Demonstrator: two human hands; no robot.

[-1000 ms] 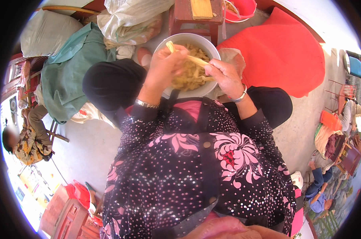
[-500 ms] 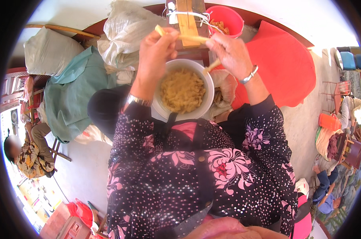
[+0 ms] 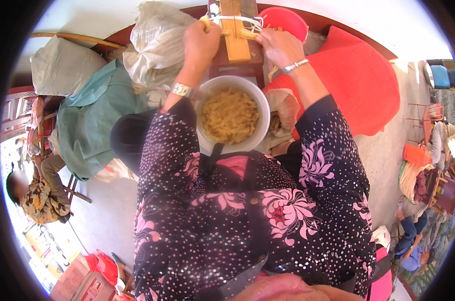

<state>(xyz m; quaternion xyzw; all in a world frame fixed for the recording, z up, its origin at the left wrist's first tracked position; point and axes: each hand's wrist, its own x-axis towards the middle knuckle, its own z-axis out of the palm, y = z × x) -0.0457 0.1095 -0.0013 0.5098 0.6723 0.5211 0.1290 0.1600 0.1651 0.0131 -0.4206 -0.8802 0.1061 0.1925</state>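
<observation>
My left hand (image 3: 201, 44) is closed on a pale yellow, root-like stick (image 3: 205, 21), whose end pokes up above the fingers. My right hand (image 3: 281, 47) pinches another yellow length (image 3: 248, 34) between thumb and fingers. Both hands are at either side of an upright wooden board (image 3: 231, 30) with white cord (image 3: 237, 19) tied around it. Whether the yellow lengths join across the board, I cannot tell. Below my hands stands a white basin (image 3: 264, 108) with many short yellow pieces (image 3: 229, 115) in it.
A red bucket (image 3: 297, 22) with yellow pieces stands behind my right hand. Red cloth (image 3: 358, 85) spreads to the right. White sacks (image 3: 155, 42) and a green cloth (image 3: 94, 120) lie at left. Other people sit at the far left (image 3: 42, 200) and far right (image 3: 413, 246).
Both hands have moved away from me, from above the basin's far rim to the cord-tied board. The yellow stick stretched between them has moved along to the board.
</observation>
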